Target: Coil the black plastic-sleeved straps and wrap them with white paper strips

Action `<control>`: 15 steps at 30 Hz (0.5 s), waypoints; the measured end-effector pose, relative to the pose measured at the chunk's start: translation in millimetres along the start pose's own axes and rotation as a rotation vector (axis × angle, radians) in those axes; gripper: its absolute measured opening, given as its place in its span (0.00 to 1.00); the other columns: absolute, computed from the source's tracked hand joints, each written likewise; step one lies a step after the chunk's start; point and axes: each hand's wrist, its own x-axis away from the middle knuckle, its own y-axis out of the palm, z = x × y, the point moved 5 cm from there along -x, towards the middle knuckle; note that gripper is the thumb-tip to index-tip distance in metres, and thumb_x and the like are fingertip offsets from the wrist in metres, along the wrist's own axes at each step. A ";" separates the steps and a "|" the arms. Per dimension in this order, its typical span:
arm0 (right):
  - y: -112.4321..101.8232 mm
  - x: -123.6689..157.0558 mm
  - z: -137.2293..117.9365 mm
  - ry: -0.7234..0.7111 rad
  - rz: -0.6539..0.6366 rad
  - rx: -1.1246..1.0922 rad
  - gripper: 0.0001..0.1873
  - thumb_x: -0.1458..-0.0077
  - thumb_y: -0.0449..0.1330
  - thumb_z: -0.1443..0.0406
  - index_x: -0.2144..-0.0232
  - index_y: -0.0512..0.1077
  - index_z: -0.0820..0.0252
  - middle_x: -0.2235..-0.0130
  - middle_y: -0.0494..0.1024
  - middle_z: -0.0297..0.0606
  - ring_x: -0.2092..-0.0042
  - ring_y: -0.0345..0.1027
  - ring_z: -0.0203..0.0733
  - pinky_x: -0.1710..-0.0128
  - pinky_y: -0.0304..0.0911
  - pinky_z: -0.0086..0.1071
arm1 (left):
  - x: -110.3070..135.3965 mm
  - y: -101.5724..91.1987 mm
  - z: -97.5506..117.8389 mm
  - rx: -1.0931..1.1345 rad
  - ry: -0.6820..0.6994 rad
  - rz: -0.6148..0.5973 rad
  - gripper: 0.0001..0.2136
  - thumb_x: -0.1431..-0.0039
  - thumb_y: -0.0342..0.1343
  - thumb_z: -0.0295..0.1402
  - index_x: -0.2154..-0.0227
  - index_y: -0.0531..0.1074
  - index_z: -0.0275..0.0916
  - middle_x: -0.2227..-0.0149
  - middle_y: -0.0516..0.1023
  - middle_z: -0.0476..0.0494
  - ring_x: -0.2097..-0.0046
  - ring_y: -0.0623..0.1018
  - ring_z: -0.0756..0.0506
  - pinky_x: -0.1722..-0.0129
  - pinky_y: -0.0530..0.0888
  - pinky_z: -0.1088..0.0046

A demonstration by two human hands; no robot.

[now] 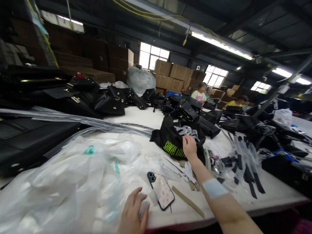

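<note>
My right hand [190, 147] reaches forward to a black cloth bag [159, 139] with green lettering. Its fingers are bent and close together at the bag's upper edge, seemingly gripping it; the fingertips are partly hidden. Grey plastic-wrapped strips [186, 130] show in the bag's mouth. Near the front edge of the table, my left hand [135, 211] has its fingers apart and holds nothing. A phone in a patterned case [162, 191] lies just to its right. Crumpled clear plastic [80, 182] spreads to its left.
Paper and card scraps [186, 172] and a tan strip [187, 201] lie before the bag. Black strips [248, 172] are at right. Black handbags [110, 104] crowd the back and left. Long plastic-covered strips [97, 122] cross the white table [136, 116]. Two people [200, 94] sit beyond.
</note>
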 end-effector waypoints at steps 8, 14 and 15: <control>-29.6 221.9 15.9 -0.107 -0.057 0.058 0.15 0.41 0.53 0.58 0.56 0.71 0.61 0.48 0.71 0.51 0.45 0.63 0.55 0.47 0.61 0.50 | -119.1 -35.1 12.1 -0.056 0.015 -0.298 0.12 0.39 0.49 0.40 0.62 0.74 0.40 0.58 0.78 0.38 0.54 0.76 0.40 0.51 0.71 0.63; -31.9 251.5 20.4 -0.038 0.013 0.121 0.16 0.39 0.51 0.62 0.53 0.69 0.64 0.48 0.71 0.54 0.44 0.62 0.56 0.47 0.61 0.51 | -255.5 24.4 -62.8 -0.350 -0.114 -0.464 0.14 0.39 0.49 0.37 0.66 0.77 0.35 0.61 0.80 0.33 0.57 0.77 0.37 0.55 0.68 0.63; -32.1 251.1 20.2 -0.041 0.026 0.128 0.16 0.40 0.52 0.62 0.52 0.68 0.63 0.47 0.70 0.54 0.44 0.62 0.57 0.47 0.60 0.52 | -269.5 38.2 -74.3 -0.368 -0.112 -0.470 0.13 0.40 0.50 0.35 0.65 0.77 0.33 0.61 0.80 0.32 0.56 0.76 0.36 0.54 0.67 0.63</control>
